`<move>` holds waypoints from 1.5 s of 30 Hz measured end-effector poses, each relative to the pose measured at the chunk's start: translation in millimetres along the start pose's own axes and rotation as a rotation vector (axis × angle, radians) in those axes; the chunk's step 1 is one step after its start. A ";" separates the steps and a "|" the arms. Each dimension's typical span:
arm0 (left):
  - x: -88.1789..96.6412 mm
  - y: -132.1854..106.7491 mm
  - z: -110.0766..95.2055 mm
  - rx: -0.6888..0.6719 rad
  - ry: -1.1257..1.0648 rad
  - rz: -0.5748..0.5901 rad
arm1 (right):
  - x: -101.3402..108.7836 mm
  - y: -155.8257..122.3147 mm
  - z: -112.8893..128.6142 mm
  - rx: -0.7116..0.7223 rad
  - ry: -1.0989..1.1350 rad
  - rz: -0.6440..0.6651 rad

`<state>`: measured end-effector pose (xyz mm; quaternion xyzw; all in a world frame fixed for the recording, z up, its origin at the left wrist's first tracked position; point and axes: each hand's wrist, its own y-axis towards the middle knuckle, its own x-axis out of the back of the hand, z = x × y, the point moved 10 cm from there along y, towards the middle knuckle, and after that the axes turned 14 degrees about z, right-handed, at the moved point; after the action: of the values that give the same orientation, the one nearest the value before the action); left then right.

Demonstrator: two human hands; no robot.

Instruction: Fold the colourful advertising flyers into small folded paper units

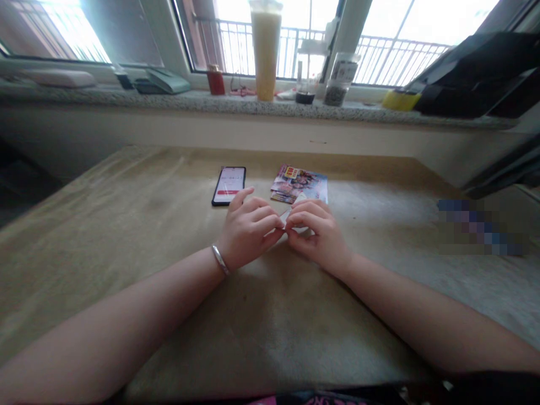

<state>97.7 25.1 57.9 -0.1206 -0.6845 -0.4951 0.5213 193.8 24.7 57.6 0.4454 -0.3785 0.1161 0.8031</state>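
Note:
My left hand point(252, 228) and my right hand point(319, 233) meet over the middle of the table point(261, 326). Thumb and index finger of each are pinched together on a small pale piece of paper point(285, 215), which looks folded; most of it is hidden by the fingers. Just behind my right hand lie colourful printed leaflets point(304, 181), stacked loosely. A phone point(230, 181) with a lit screen lies flat behind my left hand, close to its raised index finger.
Along the back runs a stone windowsill point(169, 103). On it stand a tall yellow-filled cup point(266, 53), a red container point(216, 80), a clear jar point(336, 84) and a black bag point(472, 79). A blurred-out item point(481, 226) lies at the table's right.

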 end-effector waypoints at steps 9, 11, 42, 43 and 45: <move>0.3 1.4 -3.0 -0.029 -0.023 0.006 | 1.3 1.0 1.1 -0.024 -0.072 0.011; -0.1 1.3 -3.5 -0.036 -0.029 0.008 | 1.9 0.7 1.7 -0.015 -0.085 0.007; 5.4 -1.6 0.0 -0.049 0.012 -0.027 | 10.3 -2.2 -3.2 0.029 -0.234 0.002; 5.6 -1.7 -0.1 -0.051 0.016 -0.026 | 10.8 -2.2 -3.4 0.027 -0.239 0.001; 5.6 -1.8 -0.4 -0.056 0.020 -0.024 | 11.1 -2.2 -3.9 0.022 -0.247 0.003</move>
<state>94.3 21.9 61.6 -0.1218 -0.6666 -0.5213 0.5186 204.6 24.9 62.8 0.4643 -0.4741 0.0655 0.7452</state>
